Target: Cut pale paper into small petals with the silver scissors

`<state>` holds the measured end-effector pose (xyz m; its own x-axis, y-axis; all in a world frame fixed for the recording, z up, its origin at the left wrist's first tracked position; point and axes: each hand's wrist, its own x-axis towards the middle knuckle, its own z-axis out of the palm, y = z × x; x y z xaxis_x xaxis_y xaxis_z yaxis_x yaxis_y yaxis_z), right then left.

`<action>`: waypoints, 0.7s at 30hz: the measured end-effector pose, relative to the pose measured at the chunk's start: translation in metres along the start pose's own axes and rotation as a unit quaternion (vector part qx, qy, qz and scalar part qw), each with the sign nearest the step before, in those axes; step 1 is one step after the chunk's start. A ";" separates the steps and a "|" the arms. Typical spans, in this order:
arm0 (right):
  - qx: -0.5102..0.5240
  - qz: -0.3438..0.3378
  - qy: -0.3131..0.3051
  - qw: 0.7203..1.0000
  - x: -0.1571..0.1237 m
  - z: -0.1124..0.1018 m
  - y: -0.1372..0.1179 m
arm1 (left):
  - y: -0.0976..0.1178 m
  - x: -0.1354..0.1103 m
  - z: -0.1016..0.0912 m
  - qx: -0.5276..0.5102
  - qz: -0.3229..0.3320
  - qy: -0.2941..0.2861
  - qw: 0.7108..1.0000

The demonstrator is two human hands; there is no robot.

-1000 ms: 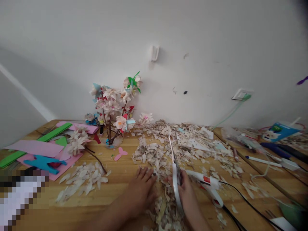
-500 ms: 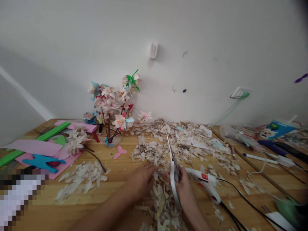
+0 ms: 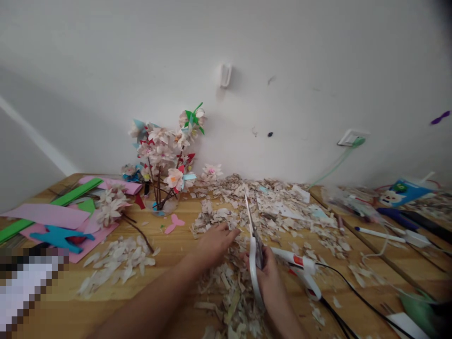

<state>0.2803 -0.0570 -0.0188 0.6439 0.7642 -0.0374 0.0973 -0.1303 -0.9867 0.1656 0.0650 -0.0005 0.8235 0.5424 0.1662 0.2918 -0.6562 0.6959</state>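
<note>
Scissors (image 3: 253, 252) with white handles are in my right hand (image 3: 271, 275), closed around the grips. Their blades point away from me, over the heap of dry, pale petal scraps (image 3: 278, 207). My left hand (image 3: 218, 242) reaches over the near edge of that heap, palm down, fingers stretched out and apart. Its fingertips are at the scraps; whether they touch a single piece I cannot tell. Below my hands more petal scraps (image 3: 235, 301) trail toward the table's front. Just right of my right hand lies a white glue gun (image 3: 305, 268) with a black cord.
A jar (image 3: 163, 207) of handmade flowers (image 3: 162, 150) stands near the wall. To the left are pale loose petals (image 3: 120, 259), a flower on a twig (image 3: 111, 205) and coloured paper (image 3: 52, 216). At right lie a pen (image 3: 379, 234), cables and a blue carton (image 3: 406, 190).
My left hand has moved forward, away from me, and its fingers have stretched out over the scraps. My right hand and the scissors have barely moved.
</note>
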 end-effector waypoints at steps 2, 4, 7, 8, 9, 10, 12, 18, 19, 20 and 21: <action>0.011 0.002 -0.012 1.000 -0.002 0.000 -0.003 | -0.001 0.000 0.001 -0.033 -0.018 0.027 0.999; 0.025 0.003 -0.021 0.999 -0.005 0.001 -0.007 | -0.002 -0.006 0.000 -0.077 -0.049 0.068 0.993; 0.052 0.008 -0.026 0.998 -0.009 0.002 -0.012 | -0.003 -0.019 -0.007 -0.170 -0.112 0.130 0.970; 0.058 0.013 -0.025 0.998 -0.009 0.003 -0.012 | -0.003 -0.024 -0.011 -0.208 -0.134 0.145 0.958; 0.064 0.017 -0.023 0.998 -0.010 0.003 -0.013 | -0.003 -0.030 -0.014 -0.248 -0.154 0.157 0.943; 0.070 0.020 -0.018 0.997 -0.010 0.004 -0.012 | -0.002 -0.035 -0.016 -0.289 -0.172 0.166 0.927; 0.080 0.013 -0.003 0.997 -0.009 0.007 -0.011 | 0.002 -0.048 -0.017 -0.366 -0.202 0.174 0.892; 0.123 0.031 -0.042 0.991 -0.015 0.023 -0.007 | 0.021 -0.078 -0.001 -0.543 -0.237 0.198 0.781; 0.144 0.044 -0.066 0.986 -0.018 0.026 -0.007 | 0.022 -0.081 0.001 -0.573 -0.233 0.205 0.758; 0.162 0.054 -0.090 0.981 -0.020 0.028 -0.008 | 0.023 -0.083 0.003 -0.597 -0.225 0.210 0.741; 0.172 0.059 -0.108 0.977 -0.023 0.030 -0.007 | 0.024 -0.085 0.004 -0.610 -0.216 0.211 0.732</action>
<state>0.2422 -0.0543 -0.0156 0.4557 0.8773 -0.1503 -0.2523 -0.0347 -0.9670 0.1051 0.0013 -0.0011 0.4831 0.8443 -0.2320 -0.3837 0.4423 0.8106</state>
